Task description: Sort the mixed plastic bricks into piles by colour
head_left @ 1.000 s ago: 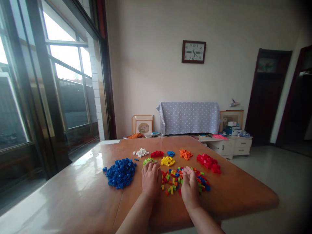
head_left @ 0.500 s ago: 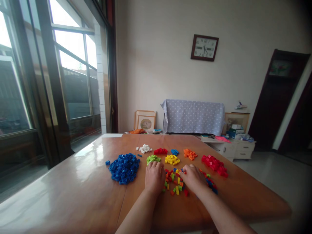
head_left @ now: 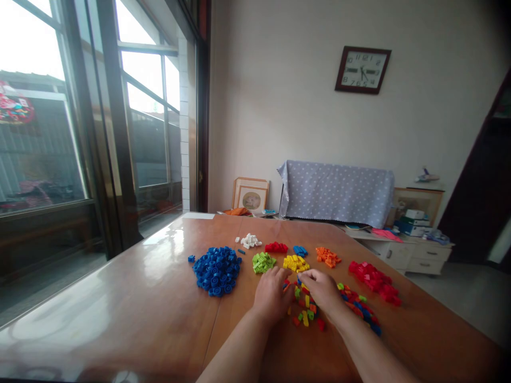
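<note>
My left hand (head_left: 273,293) rests on the table at the left edge of a pile of mixed small bricks (head_left: 306,302); its fingers curve forward, thumb apart, with nothing visible in them. Close on its right, my right hand (head_left: 321,287) pinches its thumb and forefinger together above that pile. Whatever lies between those fingertips is too small to make out. Just beyond the hands are yellow bricks (head_left: 296,263) and lime green bricks (head_left: 263,262). More mixed pieces (head_left: 361,306) lie right of my right hand, and its wrist partly hides the pile.
Blue round pieces (head_left: 217,271) form a large heap on the left. Farther back lie white bricks (head_left: 251,241), red bricks (head_left: 276,247), small blue bricks (head_left: 300,250) and orange bricks (head_left: 328,257). A pinkish-red heap (head_left: 374,282) sits near the right edge of the wooden table (head_left: 171,303).
The view has turned left, so everything appears farther right. My hands have come closer together, and my left hand has moved off the front of the green bricks.
</note>
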Demonstrator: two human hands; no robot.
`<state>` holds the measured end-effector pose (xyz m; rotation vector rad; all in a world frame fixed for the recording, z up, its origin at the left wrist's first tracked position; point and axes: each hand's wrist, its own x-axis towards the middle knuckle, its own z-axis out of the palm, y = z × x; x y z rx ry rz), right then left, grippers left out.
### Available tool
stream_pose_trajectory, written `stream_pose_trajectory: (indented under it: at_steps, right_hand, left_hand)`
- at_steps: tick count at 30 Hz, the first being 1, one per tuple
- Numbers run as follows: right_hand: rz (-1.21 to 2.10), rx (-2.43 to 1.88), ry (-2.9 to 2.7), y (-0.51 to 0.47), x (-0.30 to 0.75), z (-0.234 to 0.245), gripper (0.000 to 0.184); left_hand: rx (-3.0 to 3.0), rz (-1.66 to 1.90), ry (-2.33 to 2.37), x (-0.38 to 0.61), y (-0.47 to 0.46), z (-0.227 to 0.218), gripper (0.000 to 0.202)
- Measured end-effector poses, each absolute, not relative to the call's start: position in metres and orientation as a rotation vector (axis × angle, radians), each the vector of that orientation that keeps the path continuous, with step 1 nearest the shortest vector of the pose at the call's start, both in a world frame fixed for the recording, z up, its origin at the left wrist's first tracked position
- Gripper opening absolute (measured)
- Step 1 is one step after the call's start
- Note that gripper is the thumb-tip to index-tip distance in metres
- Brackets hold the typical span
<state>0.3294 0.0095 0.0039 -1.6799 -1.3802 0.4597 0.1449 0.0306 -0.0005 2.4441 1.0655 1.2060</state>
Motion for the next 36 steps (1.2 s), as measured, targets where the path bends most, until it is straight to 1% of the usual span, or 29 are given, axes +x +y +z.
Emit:
stream_pose_trajectory:
  at_steps: [2,4,7,9,11,14,17,20,22,25,31,36]
  right_hand:
    - [0.694,-1.488,-1.251,0.012,0.316,0.003,0.042]
    - [0.846,-1.373,-1.162,0.013,0.303,0.004,0.044]
    - [0.962,-1.289,-1.115,0.013,0.288,0.004,0.045]
    - [0.97,-1.265,-1.149,0.014,0.285,0.004,0.045]
    - [0.882,-1.323,-1.211,0.018,0.291,0.004,0.045]
    - [0.605,-1.502,-1.279,0.03,0.314,0.007,0.044]
    - [0.371,-1.643,-1.407,0.041,0.346,0.016,0.038]
    - [0.23,-1.813,-1.576,0.047,0.366,0.027,0.028]
    - [0.172,-1.911,-1.677,0.047,0.37,0.032,0.024]
    - [0.105,-1.981,-1.809,0.046,0.365,0.03,0.022]
    - [-0.048,-2.061,-1.95,0.046,0.355,0.009,0.018]
    - [-0.075,-2.091,-1.968,0.049,0.354,-0.002,0.016]
  left_hand:
    - [2.419,1.222,1.055,0.145,0.031,-0.001,0.026]
    - [2.392,1.246,1.069,0.145,0.032,-0.001,0.023]
    - [2.342,1.306,1.108,0.144,0.036,-0.004,0.014]
    - [2.307,1.343,1.124,0.144,0.039,-0.005,0.011]
    - [2.28,1.359,1.131,0.144,0.04,-0.007,0.01]
    - [2.253,1.372,1.17,0.145,0.042,-0.007,0.01]
    - [2.238,1.391,1.224,0.145,0.043,-0.006,0.011]
    - [2.248,1.37,1.255,0.145,0.045,-0.004,0.012]
    - [2.266,1.343,1.274,0.146,0.045,-0.003,0.011]
    - [2.276,1.311,1.319,0.147,0.046,-0.002,0.009]
    - [2.292,1.285,1.374,0.147,0.045,-0.001,0.01]
    - [2.289,1.313,1.459,0.146,0.043,0.001,0.014]
